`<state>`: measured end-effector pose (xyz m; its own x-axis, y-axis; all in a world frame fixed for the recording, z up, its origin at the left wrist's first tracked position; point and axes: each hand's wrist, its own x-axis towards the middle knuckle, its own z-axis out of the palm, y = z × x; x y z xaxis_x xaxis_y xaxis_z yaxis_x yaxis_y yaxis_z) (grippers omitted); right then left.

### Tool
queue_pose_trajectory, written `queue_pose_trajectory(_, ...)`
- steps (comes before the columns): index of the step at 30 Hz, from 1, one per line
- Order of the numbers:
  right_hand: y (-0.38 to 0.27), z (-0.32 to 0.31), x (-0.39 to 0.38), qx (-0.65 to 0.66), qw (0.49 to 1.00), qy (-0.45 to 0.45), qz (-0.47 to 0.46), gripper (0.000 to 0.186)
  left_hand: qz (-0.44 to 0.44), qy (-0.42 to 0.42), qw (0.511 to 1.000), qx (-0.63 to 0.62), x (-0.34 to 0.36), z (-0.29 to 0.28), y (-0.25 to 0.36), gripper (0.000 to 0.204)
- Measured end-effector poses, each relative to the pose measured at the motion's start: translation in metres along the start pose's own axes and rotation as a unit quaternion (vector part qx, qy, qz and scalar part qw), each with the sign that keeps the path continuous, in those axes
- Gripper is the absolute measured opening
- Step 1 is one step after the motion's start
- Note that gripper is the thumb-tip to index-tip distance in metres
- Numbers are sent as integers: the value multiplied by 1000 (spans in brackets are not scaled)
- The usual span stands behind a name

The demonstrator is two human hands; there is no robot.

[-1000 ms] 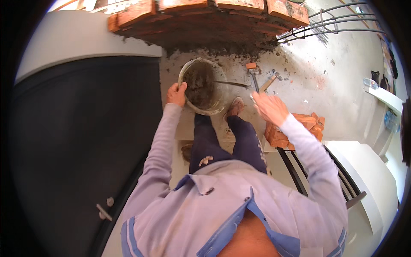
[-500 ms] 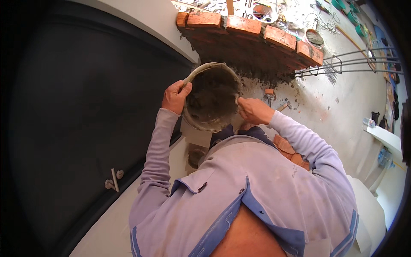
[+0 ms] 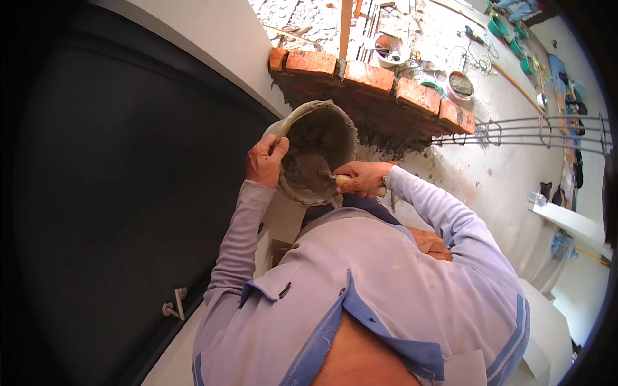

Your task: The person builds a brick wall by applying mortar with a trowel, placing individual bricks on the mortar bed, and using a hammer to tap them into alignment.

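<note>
Bucket (image 3: 297,113) is just ahead of torso (image 3: 360,257), left hand (image 3: 262,161) clamped on its rim; right hand (image 3: 364,177) grasps wooden-handled trowel (image 3: 340,180) at grey mix (image 3: 294,170). Likely best: brace rim, scrape along wall.

The bucket (image 3: 298,114) is hiding some fingers of the left hand (image 3: 263,159); the right hand (image 3: 362,177) is covering the middle of the trowel handle (image 3: 380,191). The shirt (image 3: 335,257) is concealing most of the dark trousers (image 3: 371,204) and part of the bricks (image 3: 429,242) near right. The upper edge is cutting off a person (image 3: 524,11) far right.
</note>
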<state>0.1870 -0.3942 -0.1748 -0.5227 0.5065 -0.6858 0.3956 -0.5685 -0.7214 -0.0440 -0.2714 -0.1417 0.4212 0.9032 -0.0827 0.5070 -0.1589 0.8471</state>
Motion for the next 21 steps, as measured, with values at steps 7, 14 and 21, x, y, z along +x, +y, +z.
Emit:
queue_pose_trajectory(7, 17, -82, -8, 183, 974, -121, 45, 18, -59, 77, 995, -17, 20, 20, -51, 40)
queue_pose_trajectory(14, 45, -172, -54, 298, 950, -88, 33, 30, -149, 185, 965, -108, 40, 68, -100, 44)
queue_pose_trajectory(21, 28, -216, -52, 78, 982, 171, -16, 26, -183, 222, 955, -70, 54, 86, -102, 45)
